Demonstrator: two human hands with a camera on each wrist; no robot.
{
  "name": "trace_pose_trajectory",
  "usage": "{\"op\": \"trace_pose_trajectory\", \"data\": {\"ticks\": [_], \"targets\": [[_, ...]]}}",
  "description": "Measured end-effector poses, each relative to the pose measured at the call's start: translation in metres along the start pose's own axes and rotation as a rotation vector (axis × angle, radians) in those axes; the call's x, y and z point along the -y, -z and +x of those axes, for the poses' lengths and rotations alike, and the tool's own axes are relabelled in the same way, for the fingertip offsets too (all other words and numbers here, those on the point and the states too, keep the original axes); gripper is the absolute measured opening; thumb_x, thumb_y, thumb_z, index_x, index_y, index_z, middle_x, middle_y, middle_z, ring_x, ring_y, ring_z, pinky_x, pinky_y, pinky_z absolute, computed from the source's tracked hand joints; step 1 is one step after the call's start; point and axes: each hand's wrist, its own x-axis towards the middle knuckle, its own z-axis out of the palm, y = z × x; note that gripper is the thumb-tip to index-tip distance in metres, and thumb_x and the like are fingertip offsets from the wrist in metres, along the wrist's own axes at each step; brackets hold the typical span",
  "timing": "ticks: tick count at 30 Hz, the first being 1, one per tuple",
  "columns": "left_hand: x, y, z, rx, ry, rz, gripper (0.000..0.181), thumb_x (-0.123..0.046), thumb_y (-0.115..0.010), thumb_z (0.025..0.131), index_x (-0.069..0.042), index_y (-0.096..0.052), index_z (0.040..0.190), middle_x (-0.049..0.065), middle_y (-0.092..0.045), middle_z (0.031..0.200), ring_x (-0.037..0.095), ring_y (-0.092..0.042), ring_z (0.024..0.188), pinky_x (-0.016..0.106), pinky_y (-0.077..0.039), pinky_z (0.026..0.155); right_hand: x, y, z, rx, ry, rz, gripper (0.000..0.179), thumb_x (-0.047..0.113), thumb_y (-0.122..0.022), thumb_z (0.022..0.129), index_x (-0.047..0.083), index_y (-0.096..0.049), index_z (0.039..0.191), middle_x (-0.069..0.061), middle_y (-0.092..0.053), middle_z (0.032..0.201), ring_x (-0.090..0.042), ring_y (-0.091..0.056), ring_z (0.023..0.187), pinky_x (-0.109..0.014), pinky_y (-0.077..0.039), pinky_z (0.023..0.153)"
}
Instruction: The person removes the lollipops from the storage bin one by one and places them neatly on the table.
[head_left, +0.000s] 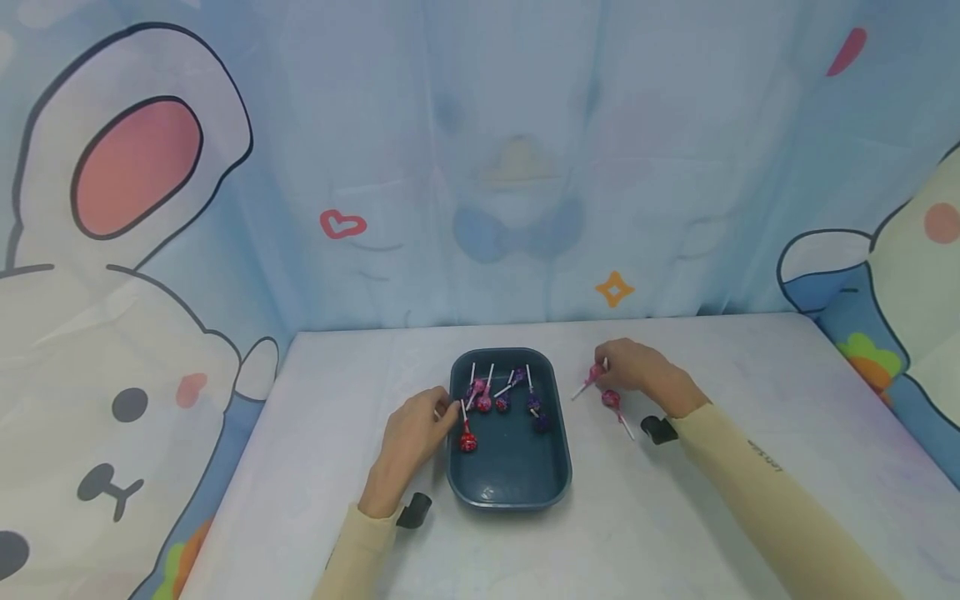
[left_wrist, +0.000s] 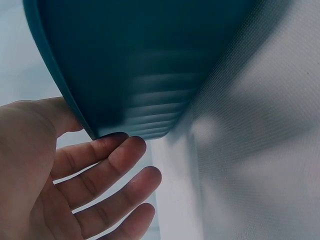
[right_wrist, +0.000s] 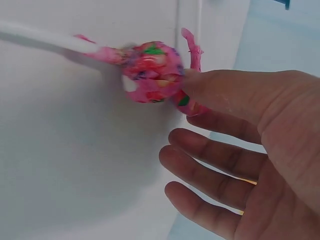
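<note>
A dark blue-green tray stands on the table with several wrapped lollipops in it. Among them are a red lollipop near the left wall, a pink lollipop and a purple lollipop. My left hand pinches the tray's left rim between thumb and index finger, the other fingers spread below in the left wrist view. Right of the tray, my right hand pinches a pink lollipop between thumb and index finger. Another pink lollipop lies on the table just in front of that hand.
The table has a white cloth. Behind it hangs a light blue curtain printed with cartoon figures. A dark wrist device is on the left wrist, and a similar wrist device is on the right.
</note>
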Motion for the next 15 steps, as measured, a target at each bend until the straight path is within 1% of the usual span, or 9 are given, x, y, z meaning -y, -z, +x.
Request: {"op": "trace_pose_trajectory", "data": {"ticks": [2,4,8,12,15], "targets": [[0.000,0.000,0.000,0.001,-0.001,-0.003,0.025,-0.044,-0.052,0.088,-0.020,-0.060,0.086,-0.007,-0.059,0.076,0.009,-0.051,0.065,0.024,-0.041,0.055,0.001,0.002,-0.001,-0.008,0.006,-0.003,0.028,0.022,-0.068,0.081,0.006,-0.061,0.102,-0.007,-0.059,0.087,-0.021,-0.052,0.077,-0.034,-0.046,0.068],[0.000,0.000,0.000,0.002,-0.001,-0.004,0.025,-0.044,-0.052,0.088,-0.021,-0.060,0.086,-0.007,-0.059,0.076,0.009,-0.051,0.064,0.024,-0.041,0.055,0.003,0.006,-0.003,-0.022,0.021,-0.006,0.034,0.024,-0.068,0.081,0.004,-0.060,0.107,-0.011,-0.061,0.095,-0.024,-0.054,0.084,-0.040,-0.048,0.075],[0.000,0.000,0.001,0.005,0.007,-0.001,0.026,-0.045,-0.052,0.088,-0.021,-0.059,0.085,-0.007,-0.059,0.076,0.009,-0.051,0.065,0.024,-0.041,0.055,0.008,0.016,-0.008,-0.053,0.067,-0.021,0.044,0.025,-0.069,0.081,0.001,-0.056,0.114,-0.018,-0.059,0.113,-0.029,-0.055,0.099,-0.047,-0.045,0.086],[0.000,0.000,0.001,0.007,0.006,0.000,0.025,-0.045,-0.052,0.088,-0.021,-0.060,0.086,-0.007,-0.059,0.077,0.009,-0.051,0.065,0.024,-0.041,0.056,0.016,0.029,-0.012,-0.072,0.100,-0.028,0.045,0.025,-0.067,0.082,-0.001,-0.055,0.117,-0.021,-0.058,0.116,-0.031,-0.055,0.102,-0.047,-0.045,0.086],[0.001,0.000,0.001,0.006,0.003,-0.004,0.025,-0.044,-0.052,0.088,-0.021,-0.060,0.086,-0.007,-0.060,0.077,0.009,-0.051,0.065,0.024,-0.042,0.056,0.023,0.036,-0.015,-0.070,0.105,-0.029,0.045,0.026,-0.066,0.083,0.000,-0.054,0.118,-0.020,-0.058,0.116,-0.031,-0.056,0.102,-0.046,-0.045,0.086]]}}
